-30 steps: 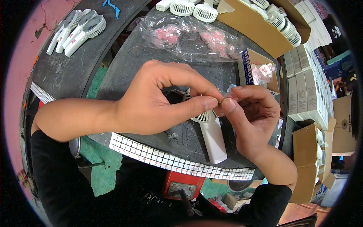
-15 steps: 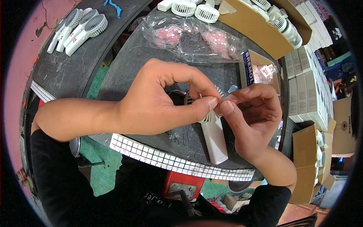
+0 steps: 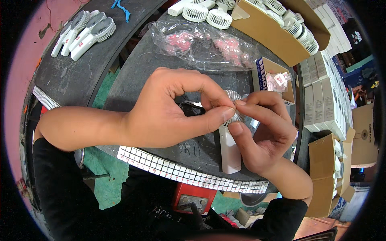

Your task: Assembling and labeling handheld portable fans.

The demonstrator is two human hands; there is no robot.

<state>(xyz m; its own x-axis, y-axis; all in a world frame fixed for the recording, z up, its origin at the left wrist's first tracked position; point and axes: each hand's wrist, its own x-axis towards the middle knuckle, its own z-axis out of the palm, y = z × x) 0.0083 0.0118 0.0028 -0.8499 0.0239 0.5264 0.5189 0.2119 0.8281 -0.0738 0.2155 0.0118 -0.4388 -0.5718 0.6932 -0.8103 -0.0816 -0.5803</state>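
A white handheld fan [image 3: 230, 150] stands or lies on the dark table under my hands, its round grille [image 3: 233, 95] partly hidden by my fingers. My left hand [image 3: 177, 106] is closed in a pinch above the grille; whatever its thumb and index finger hold is too small to name. Close beside it, my right hand [image 3: 267, 128] has its index fingertip at the left fingertips. Its thumb is spread away from that finger, with nothing plainly gripped between them. A small pale piece [image 3: 254, 123] shows behind the right fingers; its support is unclear.
A clear plastic bag [image 3: 201, 46] with pink-and-white pieces lies beyond my hands. Next to it are a small carton [image 3: 261, 74] of similar pieces and a large carton [image 3: 267, 36] of fans. More fans [image 3: 94, 36] rest at the left. A gridded strip [image 3: 189, 174] lines the near edge.
My right thumb and index finger have parted from their pinch, and the small reddish piece there is no longer visible. The fan under my hands has shifted slightly and sits more upright. My left hand keeps its pinch.
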